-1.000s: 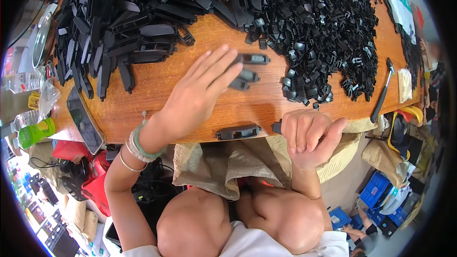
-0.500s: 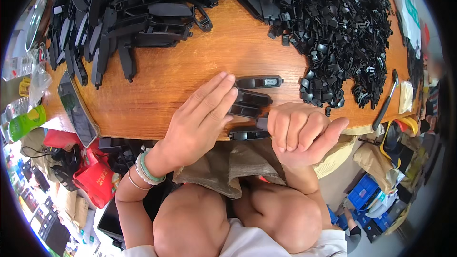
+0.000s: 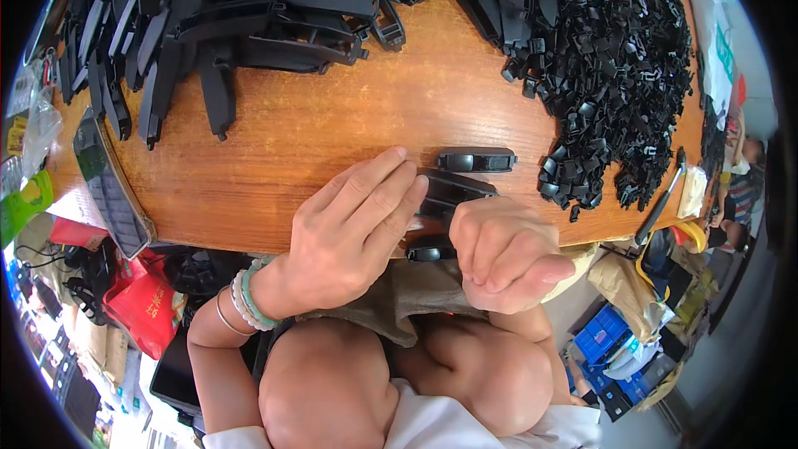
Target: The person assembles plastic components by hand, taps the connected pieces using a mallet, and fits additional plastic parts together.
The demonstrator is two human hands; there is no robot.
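Note:
My left hand (image 3: 353,229) lies stretched out, fingers together, against the left ends of several slim black plastic parts at the table's near edge. One part, a black housing with a small clip-like block (image 3: 476,160), lies crosswise beyond my fingertips. Between my hands is another black housing (image 3: 459,186), partly covered by both. A shorter visible stretch of a black part (image 3: 431,249) shows at the edge below them. My right hand (image 3: 507,251) is closed in a fist over the right ends, thumb pointing right; what its fingers hold is hidden.
Long black plastic housings (image 3: 274,25) are heaped at the far left. A large pile of small black clips (image 3: 611,91) covers the far right. A dark-handled tool (image 3: 662,199) lies at the right edge, and a flat dark tray-like object (image 3: 112,183) at the left edge.
The whole view has shifted slightly. My right fist has moved left over the parts, covering more of their right ends. My left hand keeps its place beside them.

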